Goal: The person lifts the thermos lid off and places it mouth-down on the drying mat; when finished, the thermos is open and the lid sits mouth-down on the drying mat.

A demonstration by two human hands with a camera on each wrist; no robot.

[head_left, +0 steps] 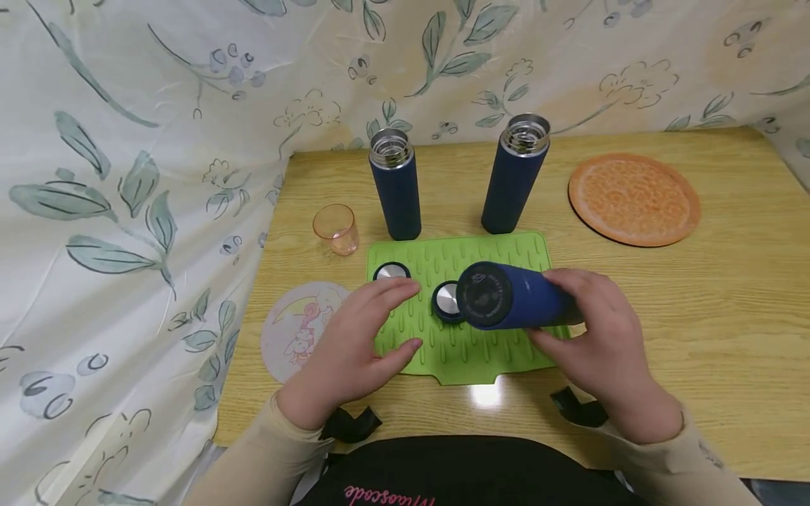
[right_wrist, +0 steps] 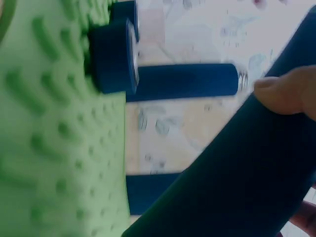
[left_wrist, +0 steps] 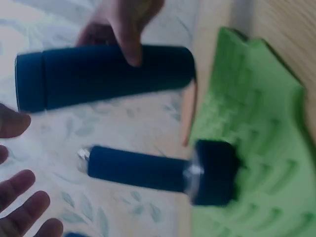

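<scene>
My right hand (head_left: 604,337) grips a dark blue thermos bottle (head_left: 538,299) above the green mat (head_left: 487,358). The bottle is tilted, its round, dark, printed end raised towards my head and pointing left. My left hand (head_left: 357,344), thumb and fingers spread, hovers over the mat's left side and holds nothing. In the left wrist view, its fingertips (left_wrist: 37,202) are near the raised end of the bottle. Two bottle lids with silvery tops lie on the mat: one lid (head_left: 446,301) beside the held bottle, another lid (head_left: 391,270) partly behind my left fingers.
Behind the mat stand two uncapped navy thermos bottles, a left bottle (head_left: 397,197) and a right bottle (head_left: 515,183). An orange-tinted clear cup (head_left: 335,228) and a round pale printed mat (head_left: 285,334) are at left. An orange round mat (head_left: 635,199) lies at back right.
</scene>
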